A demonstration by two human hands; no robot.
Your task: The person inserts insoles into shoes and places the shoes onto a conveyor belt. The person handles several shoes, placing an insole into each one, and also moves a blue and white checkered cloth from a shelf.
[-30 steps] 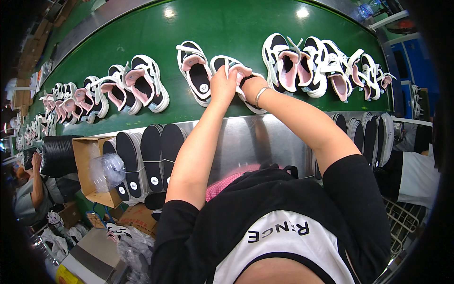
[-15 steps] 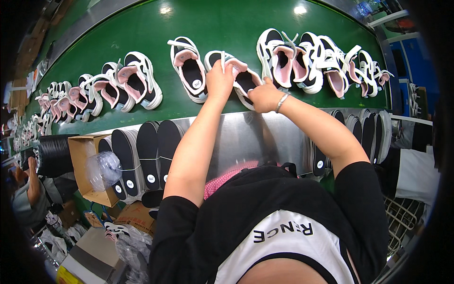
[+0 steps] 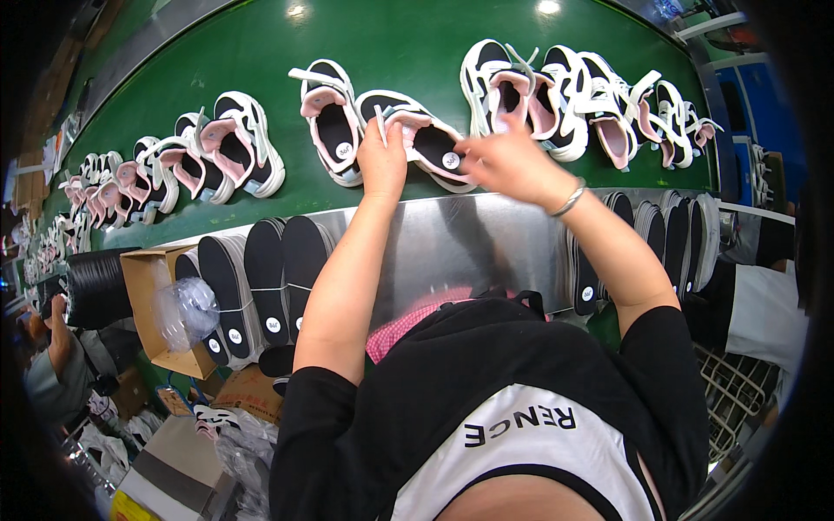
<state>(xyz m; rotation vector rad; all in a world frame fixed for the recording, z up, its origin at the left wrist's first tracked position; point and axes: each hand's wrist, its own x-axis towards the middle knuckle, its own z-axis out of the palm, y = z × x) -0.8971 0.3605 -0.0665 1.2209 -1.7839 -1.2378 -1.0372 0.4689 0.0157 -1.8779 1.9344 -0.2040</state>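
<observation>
A white, black and pink sneaker (image 3: 413, 119) lies slantwise on the green work table, toe to the far left and heel toward my right hand. My left hand (image 3: 383, 163) is closed on its pink tongue. Inside the sneaker, a black insole (image 3: 434, 143) shows a round white sticker at the heel. My right hand (image 3: 521, 167), smeared by motion, hovers beside the heel with its fingers apart and nothing seen in them. Just left stands a matching sneaker (image 3: 331, 104), also with a stickered black insole.
More sneakers (image 3: 241, 143) line the green table (image 3: 382, 43) on both sides. Bundled black insoles (image 3: 228, 286) stand along the near metal edge, left and right. A cardboard box (image 3: 143, 295) holds clear plastic at the left. Another person's arm (image 3: 59, 334) shows far left.
My right hand has come off the sneaker's heel and moved slightly right, uncovering the insole's sticker. My left hand has shifted a little left and stays on the tongue.
</observation>
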